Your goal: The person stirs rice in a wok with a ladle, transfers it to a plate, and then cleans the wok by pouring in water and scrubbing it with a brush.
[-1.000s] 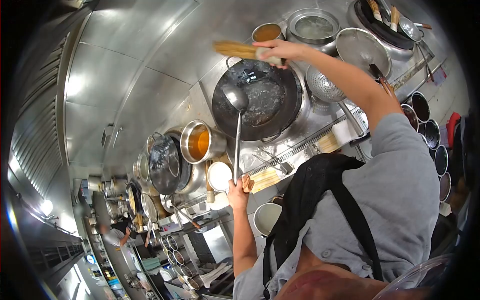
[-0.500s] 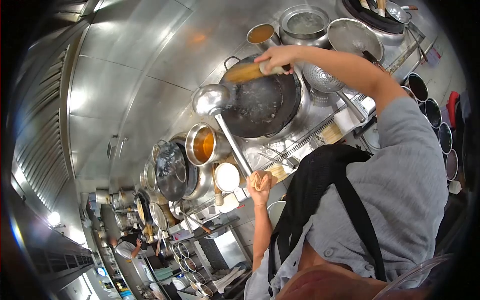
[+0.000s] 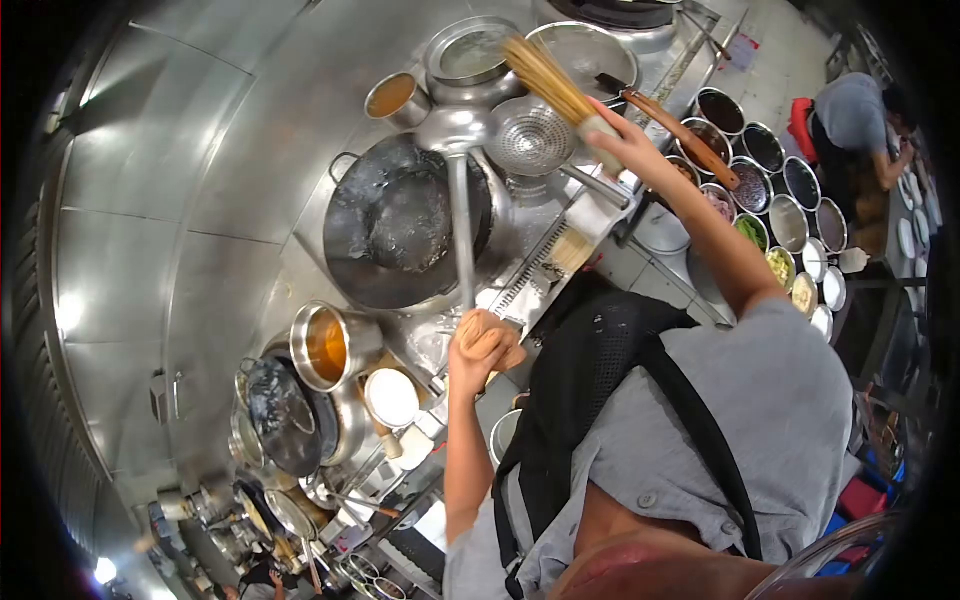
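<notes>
Near the middle, my left hand is closed round the cloth-wrapped end of a long-handled ladle, whose bowl hangs over the wok's upper right edge. My right hand grips the pale bound end of a bamboo brush; its bristles point up and left, over a mesh strainer. The large black wok on the stove holds a little wet, shiny liquid. A perforated skimmer lies between the ladle bowl and my right hand.
A pot of orange liquid and a second wok stand at lower left. At the top are a cup of brown liquid and a lidded pot. Ingredient containers fill the right, beyond them a person.
The brush in my right hand has left the wok and moved right, bristles now upward. The ladle has swung from the wok's left side to its upper right. The view has shifted right.
</notes>
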`<state>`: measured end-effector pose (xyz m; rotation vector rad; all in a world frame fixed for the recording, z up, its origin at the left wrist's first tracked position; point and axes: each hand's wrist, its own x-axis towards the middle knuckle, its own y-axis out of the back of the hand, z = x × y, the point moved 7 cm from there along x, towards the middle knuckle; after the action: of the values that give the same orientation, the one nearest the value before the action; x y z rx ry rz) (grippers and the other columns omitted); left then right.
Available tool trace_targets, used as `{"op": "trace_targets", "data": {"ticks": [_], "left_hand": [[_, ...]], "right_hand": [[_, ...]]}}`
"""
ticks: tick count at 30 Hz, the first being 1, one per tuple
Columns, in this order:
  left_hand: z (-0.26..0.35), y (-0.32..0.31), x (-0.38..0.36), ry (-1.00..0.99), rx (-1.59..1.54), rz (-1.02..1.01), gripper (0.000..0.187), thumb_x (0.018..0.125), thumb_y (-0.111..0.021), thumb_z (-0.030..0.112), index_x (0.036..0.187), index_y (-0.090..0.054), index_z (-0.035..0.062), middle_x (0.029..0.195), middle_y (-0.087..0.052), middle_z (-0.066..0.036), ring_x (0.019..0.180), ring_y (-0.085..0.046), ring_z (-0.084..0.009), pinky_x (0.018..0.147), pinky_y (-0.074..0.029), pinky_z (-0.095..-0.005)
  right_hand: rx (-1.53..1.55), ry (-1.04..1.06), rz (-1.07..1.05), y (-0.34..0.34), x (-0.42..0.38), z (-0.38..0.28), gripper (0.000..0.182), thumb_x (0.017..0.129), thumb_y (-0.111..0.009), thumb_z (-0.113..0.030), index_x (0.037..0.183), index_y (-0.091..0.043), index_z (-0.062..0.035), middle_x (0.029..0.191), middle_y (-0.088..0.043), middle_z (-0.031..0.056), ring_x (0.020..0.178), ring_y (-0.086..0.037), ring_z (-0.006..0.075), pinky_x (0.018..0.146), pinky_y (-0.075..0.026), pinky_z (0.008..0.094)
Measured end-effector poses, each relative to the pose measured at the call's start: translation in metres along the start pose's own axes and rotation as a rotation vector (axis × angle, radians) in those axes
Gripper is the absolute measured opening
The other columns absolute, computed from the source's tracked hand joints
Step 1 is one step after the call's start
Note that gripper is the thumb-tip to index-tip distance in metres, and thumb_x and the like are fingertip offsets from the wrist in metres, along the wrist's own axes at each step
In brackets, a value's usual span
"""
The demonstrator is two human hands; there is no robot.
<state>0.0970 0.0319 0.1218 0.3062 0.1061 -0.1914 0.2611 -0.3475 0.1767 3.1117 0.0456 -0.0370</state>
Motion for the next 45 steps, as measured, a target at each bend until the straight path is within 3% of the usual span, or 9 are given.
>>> {"op": "trace_targets", "data": {"ticks": [14,19,25,32,35,36,38,42,45], "left_hand": [[-0.060,-0.379,0.131,0.580,-1.103,-0.225,0.061,0.080,-0.075,0.043,0.124,-0.053,0.0062,0.122,-0.055,-0.006,0.108,-0.056,-0.0183,0.091,-0.046,-0.0326],[-0.056,-0.320,0.101,0.611,-0.890,-0.282,0.058,0.085,-0.069,0.047,0.123,-0.055,0.0064,0.117,-0.059,-0.005,0.105,-0.058,-0.0162,0.087,-0.047,-0.0309],[-0.003,-0.149,0.052,0.011,-0.386,-0.210,0.060,0.073,-0.083,0.034,0.117,-0.057,0.0022,0.115,-0.058,-0.007,0.104,-0.057,-0.0183,0.090,-0.047,-0.0306],[0.027,-0.007,0.011,-0.211,-0.040,0.426,0.057,0.069,-0.084,0.025,0.114,-0.058,0.0009,0.108,-0.061,-0.012,0.107,-0.056,-0.0243,0.094,-0.044,-0.0352],[0.012,0.015,-0.024,-0.255,-0.008,0.521,0.052,0.075,-0.077,0.017,0.118,-0.056,-0.0033,0.112,-0.064,-0.014,0.102,-0.059,-0.0211,0.092,-0.046,-0.0336],[0.010,0.016,-0.038,-0.371,0.194,0.560,0.049,0.077,-0.075,0.016,0.117,-0.056,-0.0045,0.114,-0.063,-0.015,0.099,-0.060,-0.0204,0.090,-0.047,-0.0333],[-0.028,-0.001,-0.071,-0.018,-0.855,0.755,0.048,0.080,-0.072,0.015,0.119,-0.054,-0.0059,0.115,-0.063,-0.018,0.099,-0.062,-0.0220,0.086,-0.051,-0.0339],[-0.081,-0.033,-0.154,0.062,-1.134,0.994,0.059,0.087,-0.066,0.023,0.133,-0.038,0.0003,0.114,-0.061,-0.022,0.095,-0.064,-0.0277,0.075,-0.058,-0.0390],[-0.106,-0.071,-0.225,0.147,-1.120,1.211,0.059,0.093,-0.057,0.038,0.135,-0.037,0.0023,0.113,-0.060,-0.020,0.095,-0.063,-0.0281,0.080,-0.055,-0.0404]], "right_hand": [[0.049,-0.155,0.461,0.066,-0.259,0.058,0.071,0.085,-0.068,-0.018,0.143,-0.030,-0.0066,0.081,-0.058,0.0085,0.056,-0.056,0.0149,0.044,-0.046,0.0272],[0.015,-0.259,0.539,0.078,-0.266,0.064,0.061,0.086,-0.068,-0.017,0.133,-0.031,-0.0070,0.080,-0.059,0.0090,0.056,-0.058,0.0161,0.043,-0.046,0.0278],[0.000,-0.165,0.359,0.053,-0.151,0.060,0.059,0.085,-0.069,-0.020,0.132,-0.036,-0.0077,0.088,-0.060,0.0097,0.060,-0.059,0.0158,0.048,-0.048,0.0272],[-0.793,0.298,-0.635,-0.148,0.045,-0.051,0.054,0.079,-0.071,-0.027,0.128,-0.057,-0.0119,0.102,-0.067,0.0167,0.093,-0.065,0.0269,0.086,-0.049,0.0336],[-0.985,0.625,-1.037,-0.271,0.091,0.019,0.054,0.072,-0.071,-0.037,0.118,-0.063,-0.0096,0.097,-0.067,0.0153,0.072,-0.067,0.0235,0.064,-0.055,0.0340],[-0.959,0.192,-1.125,-0.315,0.114,0.070,0.048,0.071,-0.069,-0.035,0.113,-0.065,-0.0123,0.091,-0.067,0.0143,0.063,-0.066,0.0214,0.050,-0.054,0.0355],[-0.758,0.029,-0.895,-0.378,0.132,0.079,0.042,0.074,-0.067,-0.030,0.114,-0.062,-0.0173,0.070,-0.064,0.0125,0.050,-0.062,0.0216,0.045,-0.053,0.0368],[-0.532,0.026,-0.572,-0.415,0.125,0.109,0.046,0.081,-0.066,-0.030,0.124,-0.056,-0.0159,0.071,-0.065,0.0112,0.048,-0.061,0.0189,0.042,-0.050,0.0327],[-0.695,0.199,-0.931,-0.370,0.080,0.085,0.048,0.081,-0.068,-0.031,0.124,-0.057,-0.0150,0.078,-0.067,0.0115,0.055,-0.064,0.0217,0.052,-0.053,0.0350]]}}
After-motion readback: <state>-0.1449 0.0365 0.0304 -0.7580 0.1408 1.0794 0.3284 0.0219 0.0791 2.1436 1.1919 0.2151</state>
